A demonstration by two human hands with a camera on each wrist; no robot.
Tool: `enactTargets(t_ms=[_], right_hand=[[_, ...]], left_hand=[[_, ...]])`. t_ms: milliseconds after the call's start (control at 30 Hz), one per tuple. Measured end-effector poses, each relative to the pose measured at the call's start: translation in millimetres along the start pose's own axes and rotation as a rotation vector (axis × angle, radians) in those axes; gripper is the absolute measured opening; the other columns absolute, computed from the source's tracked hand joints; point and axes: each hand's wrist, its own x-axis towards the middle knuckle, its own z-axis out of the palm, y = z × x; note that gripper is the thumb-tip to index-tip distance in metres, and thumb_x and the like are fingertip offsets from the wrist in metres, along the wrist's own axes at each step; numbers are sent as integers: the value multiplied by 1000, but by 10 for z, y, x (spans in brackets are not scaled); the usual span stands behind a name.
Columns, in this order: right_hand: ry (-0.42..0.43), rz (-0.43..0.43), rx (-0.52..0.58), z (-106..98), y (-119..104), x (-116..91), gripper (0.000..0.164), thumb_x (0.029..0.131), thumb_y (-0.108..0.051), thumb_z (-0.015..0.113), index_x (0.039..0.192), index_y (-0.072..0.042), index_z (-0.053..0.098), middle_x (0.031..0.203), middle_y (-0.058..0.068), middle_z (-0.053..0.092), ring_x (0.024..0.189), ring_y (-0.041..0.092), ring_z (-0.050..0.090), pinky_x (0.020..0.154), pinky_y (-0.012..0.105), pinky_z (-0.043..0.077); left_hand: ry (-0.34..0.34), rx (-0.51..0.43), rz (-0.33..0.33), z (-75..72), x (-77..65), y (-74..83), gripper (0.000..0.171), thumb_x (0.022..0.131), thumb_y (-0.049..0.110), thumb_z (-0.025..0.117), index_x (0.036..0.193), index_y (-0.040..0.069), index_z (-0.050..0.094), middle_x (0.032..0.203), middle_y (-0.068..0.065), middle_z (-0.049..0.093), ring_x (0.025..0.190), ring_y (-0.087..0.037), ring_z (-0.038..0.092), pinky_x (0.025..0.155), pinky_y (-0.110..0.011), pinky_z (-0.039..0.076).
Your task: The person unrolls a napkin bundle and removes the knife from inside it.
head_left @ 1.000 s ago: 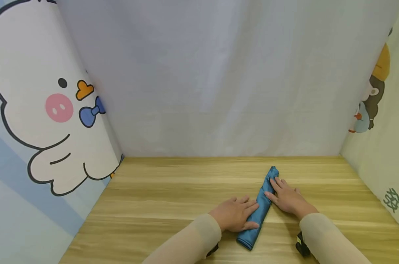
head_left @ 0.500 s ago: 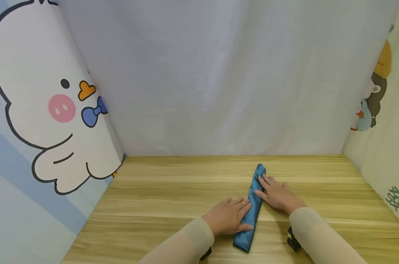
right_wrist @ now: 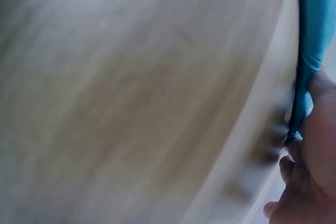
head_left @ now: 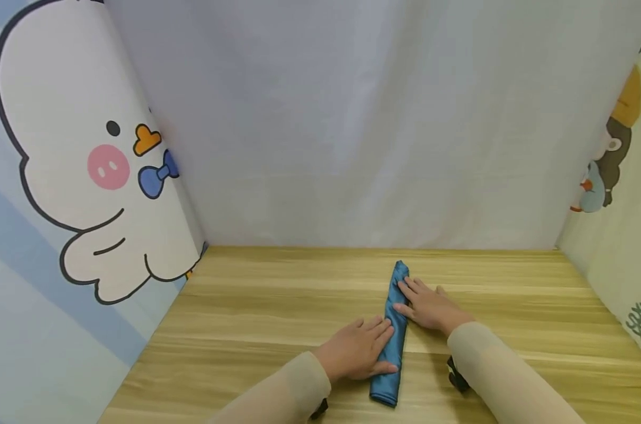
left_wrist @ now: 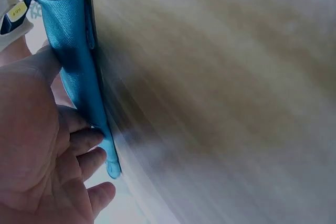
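A rolled-up blue cloth [head_left: 388, 386] with a satin sheen lies on the wooden table, its long side pointing away from me. My left hand [head_left: 354, 350] rests on its near half from the left, fingers fairly straight and thumb lying over the roll. Farther up, my right hand [head_left: 431, 306] touches the far half from the right with extended fingers. The left wrist view shows the coiled layers at the near end of the cloth [left_wrist: 65, 30], beside the left palm [left_wrist: 31, 145]. At the right edge of the right wrist view, part of the cloth [right_wrist: 315, 14] meets the right thumb.
The wood-grain table [head_left: 256, 306] ends at a pale grey curtain [head_left: 352, 147] behind. A cartoon-printed panel [head_left: 50, 176] stands on the left, and another printed panel [head_left: 617, 247] on the right. Dark wrist devices, such as the right one [head_left: 457, 376], sit under the sleeves.
Both hands and the rolled cloth have moved left across the table. The cloth's far end has swung left, so the roll now points more directly away from me. The head view has shifted slightly.
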Motion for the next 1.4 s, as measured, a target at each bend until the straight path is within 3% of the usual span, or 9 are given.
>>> enactTargets(t_ms=[533, 800, 1233, 1400], right_hand=[[-59, -93, -88, -105, -189, 219, 73, 99, -56, 39, 153, -9, 27, 157, 15, 23, 144, 36, 18, 107, 67, 15], [-58, -107, -82, -108, -206, 255, 72, 99, -56, 40, 152, -8, 30, 156, 16, 25, 143, 36, 20, 107, 67, 16], [-164, -108, -114, -117, -242, 286, 73, 99, -56, 40, 154, -13, 23, 159, 10, 19, 145, 32, 16, 110, 63, 15], [-161, -111, -104, -131, -275, 302, 72, 99, -54, 42, 154, -12, 24, 158, 11, 20, 145, 33, 17, 110, 63, 16]], left_hand=[[39, 20, -6, -74, -230, 0, 85, 94, 68, 13, 152, 9, 29, 156, -6, 28, 143, -19, 25, 110, -37, 32], [20, -6, -38, -91, -218, 36, 86, 93, 70, 14, 152, 9, 30, 155, -5, 29, 143, -18, 25, 110, -34, 32], [25, -49, -74, -65, -226, 161, 87, 93, 70, 16, 150, 7, 33, 153, -7, 33, 141, -20, 30, 107, -35, 36], [28, -66, -87, -60, -236, 163, 87, 93, 71, 18, 150, 7, 33, 153, -8, 34, 140, -20, 30, 107, -35, 37]])
